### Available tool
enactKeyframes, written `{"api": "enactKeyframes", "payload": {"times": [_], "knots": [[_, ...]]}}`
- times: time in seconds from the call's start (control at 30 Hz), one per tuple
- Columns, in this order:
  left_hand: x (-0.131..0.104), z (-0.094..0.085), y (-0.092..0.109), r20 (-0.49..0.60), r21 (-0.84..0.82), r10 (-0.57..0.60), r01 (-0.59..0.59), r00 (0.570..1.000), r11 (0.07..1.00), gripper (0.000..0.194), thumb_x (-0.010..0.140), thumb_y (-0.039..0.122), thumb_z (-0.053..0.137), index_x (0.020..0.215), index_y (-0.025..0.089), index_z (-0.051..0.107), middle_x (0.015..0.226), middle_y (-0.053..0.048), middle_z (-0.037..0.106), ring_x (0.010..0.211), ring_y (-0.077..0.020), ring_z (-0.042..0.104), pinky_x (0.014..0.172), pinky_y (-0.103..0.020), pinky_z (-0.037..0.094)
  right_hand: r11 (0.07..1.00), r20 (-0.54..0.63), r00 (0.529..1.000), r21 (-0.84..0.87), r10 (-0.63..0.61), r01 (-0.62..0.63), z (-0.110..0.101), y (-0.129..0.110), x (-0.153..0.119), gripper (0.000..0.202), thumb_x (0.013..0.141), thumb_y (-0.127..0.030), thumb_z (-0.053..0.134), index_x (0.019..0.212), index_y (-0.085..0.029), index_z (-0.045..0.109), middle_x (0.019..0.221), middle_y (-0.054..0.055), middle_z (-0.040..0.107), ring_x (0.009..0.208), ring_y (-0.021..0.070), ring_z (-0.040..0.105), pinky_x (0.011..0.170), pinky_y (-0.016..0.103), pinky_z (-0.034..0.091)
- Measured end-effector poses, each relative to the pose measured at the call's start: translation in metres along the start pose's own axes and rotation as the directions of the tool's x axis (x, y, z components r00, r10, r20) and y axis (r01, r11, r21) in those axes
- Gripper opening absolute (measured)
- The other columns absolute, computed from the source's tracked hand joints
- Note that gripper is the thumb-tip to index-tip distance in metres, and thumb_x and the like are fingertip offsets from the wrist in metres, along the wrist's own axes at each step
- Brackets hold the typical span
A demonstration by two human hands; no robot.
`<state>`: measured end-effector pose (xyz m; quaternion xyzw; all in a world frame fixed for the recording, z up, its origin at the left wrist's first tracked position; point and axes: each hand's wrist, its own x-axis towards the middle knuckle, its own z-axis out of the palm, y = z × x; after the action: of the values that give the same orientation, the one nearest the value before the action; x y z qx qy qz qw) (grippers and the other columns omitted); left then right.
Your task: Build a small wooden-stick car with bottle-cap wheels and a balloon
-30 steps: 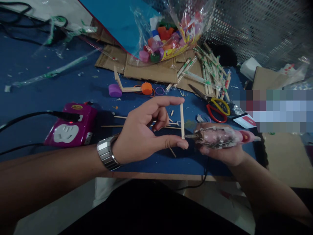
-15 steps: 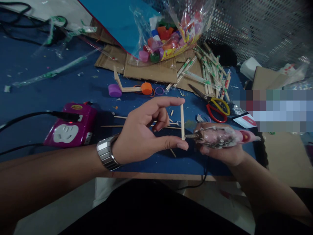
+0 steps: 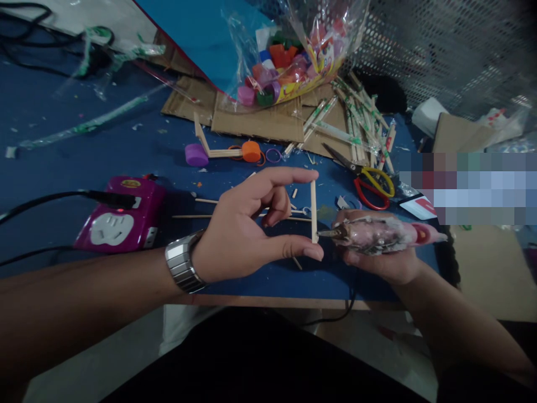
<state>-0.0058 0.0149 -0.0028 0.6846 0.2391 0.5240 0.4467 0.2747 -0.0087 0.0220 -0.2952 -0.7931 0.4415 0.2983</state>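
Note:
Between the thumb and index finger of my left hand [image 3: 255,221] a short wooden stick [image 3: 314,210] is pinched by its two ends. My right hand [image 3: 381,260] is wrapped round a pink glue gun [image 3: 373,235], smeared with dark and whitish residue. The gun's metal nozzle points left and meets the stick's near end, by my left thumb. Beyond my left hand lies a joined piece of wooden sticks [image 3: 224,153] with a purple cap [image 3: 196,155] and an orange cap [image 3: 251,151] on it. Thin sticks [image 3: 191,217] lie partly hidden under my left hand.
Scissors [image 3: 371,182] with red and yellow handles lie beyond my right hand. A magenta power socket box [image 3: 119,215] with cables sits at left. Behind are cardboard [image 3: 255,120], a plastic bag of coloured caps [image 3: 289,67] and wrapped chopsticks [image 3: 361,123]. The table's front edge [image 3: 260,300] runs below my hands.
Almost nothing differs. The stick and the glue gun's nozzle stay together at the near end, with only a very slight shift of the hands.

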Motion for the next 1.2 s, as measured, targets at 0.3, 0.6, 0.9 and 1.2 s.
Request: {"api": "enactKeyframes", "payload": {"times": [0.3,0.6,0.9,1.2], "knots": [[-0.0004,-0.0002,0.0031,0.002,0.031,-0.027,0.027,1.000,0.999,0.071,0.075,0.036,0.105,0.137,0.024,0.073,0.071,0.008,0.050,0.061,-0.0086,0.048,0.055,-0.022,0.045,1.000,-0.004,1.000,-0.008,-0.012,0.012,0.0008,0.0002,-0.0003,0.016,0.097,-0.016,0.079,0.110,-0.025,0.080,0.109,0.000,0.076,0.099,0.0146,0.075,0.090,0.022,0.063],[-0.0008,-0.0006,0.0008,0.008,-0.003,-0.035,0.035,0.999,0.999,0.071,0.074,0.035,0.105,0.137,0.025,0.074,0.071,0.008,0.051,0.061,-0.0091,0.048,0.056,-0.024,0.046,1.000,-0.009,1.000,-0.026,-0.009,0.009,-0.0012,0.0011,-0.0027,0.019,0.096,-0.016,0.079,0.113,-0.025,0.081,0.110,0.001,0.077,0.099,0.0158,0.076,0.089,0.023,0.062],[-0.0004,-0.0002,0.0033,0.016,-0.009,-0.055,0.056,0.998,0.998,0.071,0.073,0.032,0.105,0.137,0.024,0.074,0.070,0.008,0.050,0.061,-0.0087,0.047,0.056,-0.024,0.046,0.999,-0.006,0.999,-0.008,-0.044,0.044,-0.0004,0.0019,-0.0011,0.017,0.096,-0.014,0.079,0.110,-0.023,0.081,0.110,0.000,0.076,0.100,0.0128,0.074,0.091,0.019,0.060],[-0.0012,0.0007,0.0026,0.008,-0.025,-0.061,0.061,0.998,0.998,0.072,0.073,0.035,0.106,0.137,0.025,0.074,0.071,0.008,0.051,0.062,-0.0093,0.048,0.058,-0.025,0.048,0.999,-0.011,1.000,-0.027,-0.023,0.022,-0.0002,-0.0008,-0.0009,0.021,0.097,-0.015,0.080,0.117,-0.023,0.079,0.110,0.002,0.077,0.097,0.0150,0.075,0.089,0.023,0.063]]}}
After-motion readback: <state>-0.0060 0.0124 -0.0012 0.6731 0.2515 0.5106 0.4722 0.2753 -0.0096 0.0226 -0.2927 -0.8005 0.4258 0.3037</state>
